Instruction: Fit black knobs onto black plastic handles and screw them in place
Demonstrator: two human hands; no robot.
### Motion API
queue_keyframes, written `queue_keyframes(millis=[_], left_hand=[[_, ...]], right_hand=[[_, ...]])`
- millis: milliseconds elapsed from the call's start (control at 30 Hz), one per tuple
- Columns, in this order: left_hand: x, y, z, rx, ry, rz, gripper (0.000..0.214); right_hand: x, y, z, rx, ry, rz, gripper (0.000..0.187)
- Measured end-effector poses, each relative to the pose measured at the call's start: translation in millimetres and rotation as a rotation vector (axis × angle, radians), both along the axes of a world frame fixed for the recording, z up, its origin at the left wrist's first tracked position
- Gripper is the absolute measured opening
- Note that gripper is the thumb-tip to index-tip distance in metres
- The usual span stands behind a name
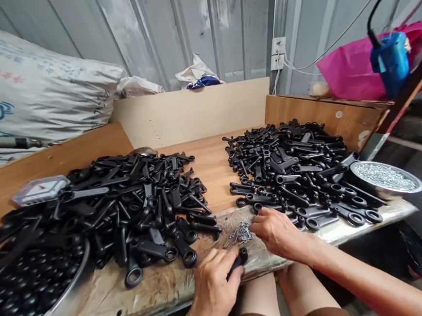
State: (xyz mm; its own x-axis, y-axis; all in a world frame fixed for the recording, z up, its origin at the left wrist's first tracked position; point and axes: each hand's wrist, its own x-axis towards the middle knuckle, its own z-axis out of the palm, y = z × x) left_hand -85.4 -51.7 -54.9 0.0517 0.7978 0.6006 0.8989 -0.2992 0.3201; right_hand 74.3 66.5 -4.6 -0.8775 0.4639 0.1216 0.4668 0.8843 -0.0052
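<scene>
A handle (237, 261) is gripped in the left hand (216, 280), its long axis slanted forward and right. Just beyond it, loose pins (242, 232) are heaped beside the right hand (278, 234); whether any is pinched there cannot be told.

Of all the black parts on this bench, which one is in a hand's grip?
The black part in the left hand, just nearer the person than the small metal pins; the others lie in the left pile and right pile.
</scene>
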Motion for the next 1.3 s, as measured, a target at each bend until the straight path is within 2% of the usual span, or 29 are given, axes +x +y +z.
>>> queue_keyframes(millis=[200, 333, 533, 633, 700, 800, 900, 1067, 1300], left_hand=[[-1.0, 3.2, -4.5, -0.006, -0.119, -0.056, 0.014], [-2.9, 5.8, -7.9, -0.081, -0.117, -0.032, 0.015], [-8.7, 7.4, -8.8, -0.121, -0.071, -0.02, 0.012], [-18.5, 4.6, -3.3, -0.088, -0.023, -0.023, 0.023], [-26.3, 6.6, 3.8, -0.102, 0.044, 0.049, 0.027], [-38.7, 20.3, 15.2, -0.226, 0.178, 0.172, 0.033], [-53.9, 42.4, 21.5, -0.316, 0.322, 0.202, 0.032], [-87.8, 74.1, 19.5, -0.32, 0.36, 0.251, 0.031], [-129.0, 101.1, 11.5, -0.282, 0.375, 0.304, 0.031]], right_hand=[[-23.8, 17.7, 2.9, 0.021, -0.137, 0.002, 0.024], [-27.9, 26.2, -6.5, 0.005, -0.175, 0.058, 0.025], [-23.9, 33.3, -39.6, 0.12, 0.009, 0.131, 0.024], [-22.5, 34.5, -47.5, 0.171, 0.077, 0.166, 0.025], [-23.1, 35.4, -48.1, 0.18, 0.092, 0.186, 0.026], [-25.3, 36.7, -45.4, 0.185, 0.094, 0.2, 0.027], [-26.9, 36.3, -41.1, 0.179, 0.072, 0.198, 0.027], [-26.7, 32.5, -32.5, 0.152, 0.045, 0.183, 0.026], [-25.3, 30.2, -26.3, 0.121, -0.024, 0.162, 0.024]])
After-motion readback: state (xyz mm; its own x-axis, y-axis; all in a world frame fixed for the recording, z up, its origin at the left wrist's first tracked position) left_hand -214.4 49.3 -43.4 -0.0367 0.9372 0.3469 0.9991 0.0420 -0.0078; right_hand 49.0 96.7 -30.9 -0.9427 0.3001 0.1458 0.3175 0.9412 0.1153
